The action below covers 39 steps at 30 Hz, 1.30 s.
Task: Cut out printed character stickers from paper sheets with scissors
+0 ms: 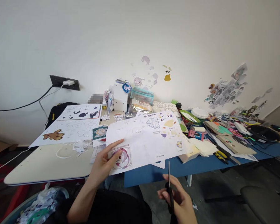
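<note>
My left hand (105, 163) grips the left end of a white printed sheet (149, 143), thumb on top and the other fingers partly behind it. Small cartoon figures and coloured shapes are printed on the sheet, and its left end curls up around a purple round picture (121, 158). In my right hand (177, 199), below and to the right of the sheet, is a pair of black-handled scissors (170, 193). Their blades point upward, seen edge-on and apart from the paper. My fingers wrap the handles.
Larger printed sheets (77, 119) and paper scraps (81, 146) lie on the pale table (49, 168). A tissue pack (190, 151), yellow-black pliers (221, 155) and craft clutter cover the blue table (149, 175). A bin of scraps (42, 205) stands low left; a dark stool (263, 202) stands right.
</note>
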Motion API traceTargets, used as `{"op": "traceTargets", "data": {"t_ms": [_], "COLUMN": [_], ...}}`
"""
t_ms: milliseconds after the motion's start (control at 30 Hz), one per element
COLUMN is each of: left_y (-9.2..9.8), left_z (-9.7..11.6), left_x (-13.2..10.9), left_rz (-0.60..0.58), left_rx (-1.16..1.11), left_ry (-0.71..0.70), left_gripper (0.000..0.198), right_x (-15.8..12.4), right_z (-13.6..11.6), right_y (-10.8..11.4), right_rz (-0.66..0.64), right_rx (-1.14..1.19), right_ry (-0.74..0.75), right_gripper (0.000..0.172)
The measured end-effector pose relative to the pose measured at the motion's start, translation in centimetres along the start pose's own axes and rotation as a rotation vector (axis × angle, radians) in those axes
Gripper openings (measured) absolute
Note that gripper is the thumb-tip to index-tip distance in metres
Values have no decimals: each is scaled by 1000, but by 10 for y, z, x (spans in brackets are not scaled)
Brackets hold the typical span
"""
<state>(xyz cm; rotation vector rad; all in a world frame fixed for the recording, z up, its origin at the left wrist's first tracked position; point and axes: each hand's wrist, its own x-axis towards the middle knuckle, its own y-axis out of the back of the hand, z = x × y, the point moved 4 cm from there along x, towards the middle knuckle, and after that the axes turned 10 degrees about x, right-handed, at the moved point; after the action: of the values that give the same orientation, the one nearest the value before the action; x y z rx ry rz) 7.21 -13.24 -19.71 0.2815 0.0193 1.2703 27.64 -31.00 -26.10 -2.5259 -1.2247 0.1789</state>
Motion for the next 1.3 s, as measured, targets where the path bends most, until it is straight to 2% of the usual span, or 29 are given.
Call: {"op": "traceTargets", "data": {"t_ms": [100, 267, 333, 433, 533, 700, 767, 833, 967, 1067, 1133, 1233, 1300], "left_y": [0, 8, 12, 15, 13, 5, 4, 6, 23, 44, 58, 75, 82], "left_z": [-1, -25, -34, -38, -31, -13, -7, -1, 13, 22, 23, 22, 21], "left_x": [0, 6, 8, 8, 6, 1, -1, -4, -14, -21, -25, -31, -35], "left_rz": [2, -42, -56, -54, -49, -95, -63, -21, 125, 269, 337, 419, 472], "left_rx": [-43, 174, 203, 208, 208, 273, 258, 228, 183, 211, 191, 134, 114], "left_ry": [24, 219, 251, 245, 195, 53, 15, 6, -16, -91, -111, -96, -96], "left_gripper": [66, 64, 64, 61, 63, 69, 69, 71, 68, 64, 67, 70, 68], "right_x": [-1, -3, -6, -10, -12, -17, -13, -3, 38, 79, 105, 135, 144], "right_z": [10, 20, 23, 23, 21, 23, 17, 5, -36, -55, -55, -47, -44], "right_y": [-15, -18, -16, -16, -20, -19, -10, 1, 11, -7, -27, -53, -60], "right_rz": [-167, -423, -442, -396, -350, -356, -360, -330, -152, -48, -21, -28, -49], "right_rx": [66, 95, 107, 152, 178, 177, 96, -61, -477, -906, -1130, -1211, -1217], "right_ry": [-121, -291, -384, -432, -432, -412, -337, -198, 96, 187, 186, 144, 109], "right_gripper": [41, 45, 43, 41, 41, 41, 40, 38, 39, 44, 39, 27, 23]}}
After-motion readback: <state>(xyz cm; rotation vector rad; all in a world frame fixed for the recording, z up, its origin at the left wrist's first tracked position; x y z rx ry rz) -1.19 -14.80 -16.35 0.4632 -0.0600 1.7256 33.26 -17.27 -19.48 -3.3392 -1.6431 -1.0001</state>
